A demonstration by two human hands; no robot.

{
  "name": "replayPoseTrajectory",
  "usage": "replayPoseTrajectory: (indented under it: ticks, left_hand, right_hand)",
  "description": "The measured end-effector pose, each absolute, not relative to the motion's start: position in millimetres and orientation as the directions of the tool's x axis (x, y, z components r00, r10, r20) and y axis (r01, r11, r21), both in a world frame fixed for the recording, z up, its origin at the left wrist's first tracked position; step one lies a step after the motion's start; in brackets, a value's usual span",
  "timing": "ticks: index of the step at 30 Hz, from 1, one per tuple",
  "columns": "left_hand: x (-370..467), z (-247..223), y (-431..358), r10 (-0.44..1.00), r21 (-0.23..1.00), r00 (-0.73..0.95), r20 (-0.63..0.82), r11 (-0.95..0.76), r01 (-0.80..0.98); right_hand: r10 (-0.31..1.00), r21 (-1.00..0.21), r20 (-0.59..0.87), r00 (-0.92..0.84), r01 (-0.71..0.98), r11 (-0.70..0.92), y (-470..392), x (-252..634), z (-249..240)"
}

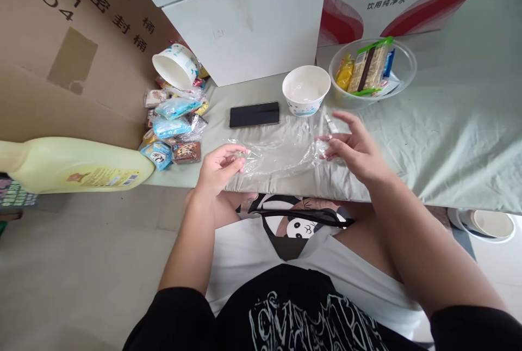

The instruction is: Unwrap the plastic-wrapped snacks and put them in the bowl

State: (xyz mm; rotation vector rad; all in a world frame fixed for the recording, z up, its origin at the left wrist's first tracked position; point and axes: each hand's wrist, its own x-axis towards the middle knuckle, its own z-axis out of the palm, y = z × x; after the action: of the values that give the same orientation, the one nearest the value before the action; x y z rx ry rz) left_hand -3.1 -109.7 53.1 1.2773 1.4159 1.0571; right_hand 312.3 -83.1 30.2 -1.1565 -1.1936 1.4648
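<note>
A clear plastic bag (281, 152) is stretched between my two hands above the front of the cloth-covered table. My left hand (222, 168) pinches its left end between thumb and fingers. On the other side my right hand (353, 147) grips the right end with thumb and lower fingers, its index finger raised. Just behind the bag stands a white paper bowl (306, 91) with blue print. A black phone (254, 115) lies flat to the left of that bowl. Close to my right fingertips is a small white item (331, 123), partly covered.
At the left, wrapped snacks (175, 122) are piled under a tipped paper bowl (176, 66), beside a yellow bottle (81, 165) and a cardboard box (73, 57). A clear plastic bowl (403, 81) of packaged food stands back right. White boxes (248, 24) line the rear.
</note>
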Motion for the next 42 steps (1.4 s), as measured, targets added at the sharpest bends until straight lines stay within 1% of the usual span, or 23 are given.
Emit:
replayPoseTrajectory:
  ticks: [3, 7, 10, 12, 14, 16, 18, 20, 21, 22, 23, 25, 26, 27, 28, 30, 32, 33, 35, 37, 39, 40, 42]
  left_hand:
    - [-9.2, 57.0, -103.8, 0.994, 0.98, -0.063, -0.092, 0.102, 0.171]
    - [-20.7, 58.0, -100.5, 0.988, 0.986, -0.15, -0.047, 0.07, 0.153]
    - [-26.9, 57.4, -101.1, 0.987, 0.986, -0.161, -0.026, 0.052, 0.161]
    - [-28.5, 56.1, -101.4, 0.989, 0.975, -0.14, -0.045, 0.074, 0.207]
    - [-29.0, 54.9, -100.7, 0.987, 0.947, -0.156, -0.029, 0.077, 0.311]
    - [-29.6, 55.1, -99.2, 0.984, 0.897, -0.174, 0.042, 0.039, 0.439]
    - [-30.7, 57.2, -97.5, 0.982, 0.845, -0.15, 0.115, -0.017, 0.535]
    - [-31.9, 60.9, -96.4, 0.98, 0.816, -0.096, 0.174, -0.089, 0.571]
    - [-32.1, 63.0, -96.2, 0.976, 0.819, -0.072, 0.205, -0.131, 0.558]
    - [-31.8, 65.2, -95.9, 0.971, 0.836, -0.056, 0.233, -0.171, 0.521]
    - [-30.8, 67.6, -95.6, 0.966, 0.866, -0.052, 0.252, -0.201, 0.457]
    - [-26.5, 72.8, -93.5, 0.972, 0.943, -0.079, 0.219, -0.191, 0.271]
    - [-22.8, 75.6, -91.3, 0.982, 0.975, -0.101, 0.16, -0.141, 0.173]
    - [-18.1, 78.2, -88.2, 0.99, 0.994, -0.118, 0.076, -0.065, 0.092]
    - [-12.2, 80.6, -83.9, 0.992, 0.999, -0.124, -0.021, 0.026, 0.04]
    - [3.4, 84.1, -72.6, 0.973, 0.976, -0.089, -0.214, 0.217, 0.027]
    - [23.2, 85.8, -58.3, 0.924, 0.919, 0.019, -0.381, 0.377, 0.112]
    - [33.9, 86.4, -50.6, 0.889, 0.886, 0.081, -0.45, 0.433, 0.167]
    - [54.1, 88.5, -35.1, 0.826, 0.833, 0.162, -0.54, 0.499, 0.238]
    - [69.2, 91.8, -21.5, 0.794, 0.823, 0.219, -0.567, 0.53, 0.206]
    - [77.5, 94.0, -13.4, 0.791, 0.837, 0.297, -0.535, 0.543, 0.061]
    - [79.5, 93.2, -12.8, 0.805, 0.843, 0.325, -0.496, 0.537, -0.045]
    - [81.1, 85.7, -19.3, 0.847, 0.83, 0.329, -0.418, 0.503, -0.24]
  right_hand:
    - [0.972, -0.987, -0.153, -0.176, -0.028, -0.16, -79.7, 310.6, 28.4]
    - [0.99, -0.99, -0.143, 0.002, -0.011, -0.143, -78.1, 309.4, 30.1]
    - [0.991, -0.992, -0.127, 0.029, 0.01, -0.128, -79.3, 311.6, 30.6]
    - [0.995, -0.991, -0.1, 0.025, 0.082, -0.102, -80.2, 313.2, 29.0]
    - [0.997, -0.97, -0.058, 0.044, 0.234, -0.067, -80.5, 314.0, 26.8]
    - [0.996, -0.915, 0.047, 0.082, 0.403, 0.01, -80.6, 314.1, 25.8]
    - [0.966, -0.845, 0.23, 0.12, 0.517, 0.137, -81.8, 314.2, 27.8]
    - [0.913, -0.793, 0.391, 0.118, 0.546, 0.269, -85.5, 316.1, 33.4]
    - [0.903, -0.797, 0.419, 0.1, 0.516, 0.313, -88.2, 318.2, 37.2]
    - [0.916, -0.836, 0.394, 0.083, 0.446, 0.319, -91.1, 321.1, 41.2]
    - [0.949, -0.9, 0.309, 0.053, 0.339, 0.274, -93.9, 324.9, 45.2]
    - [0.995, -0.996, 0.011, -0.096, 0.087, 0.02, -97.2, 334.4, 51.8]
    - [0.97, -0.99, -0.137, -0.203, -0.002, -0.14, -96.9, 339.2, 53.7]
    - [0.927, -0.964, -0.234, -0.293, -0.053, -0.26, -95.1, 343.4, 54.6]
    - [0.905, -0.947, -0.266, -0.333, -0.087, -0.31, -92.0, 346.3, 54.3]
    - [0.948, -0.954, -0.202, -0.247, -0.171, -0.248, -83.5, 347.0, 50.8]
    - [0.975, -0.949, -0.141, -0.172, -0.258, -0.182, -76.0, 340.2, 44.9]
    - [0.965, -0.938, -0.147, -0.218, -0.279, -0.206, -74.0, 334.7, 41.9]
    - [0.857, -0.924, -0.208, -0.471, -0.194, -0.331, -73.6, 322.1, 37.0]
    - [0.673, -0.926, -0.273, -0.687, -0.002, -0.377, -76.5, 311.4, 34.4]
    - [0.59, -0.937, -0.293, -0.752, 0.102, -0.334, -79.1, 305.8, 33.4]
    - [0.616, -0.945, -0.279, -0.737, 0.098, -0.312, -79.5, 304.9, 33.1]
    - [0.756, -0.958, -0.245, -0.607, 0.03, -0.285, -78.4, 305.5, 31.9]
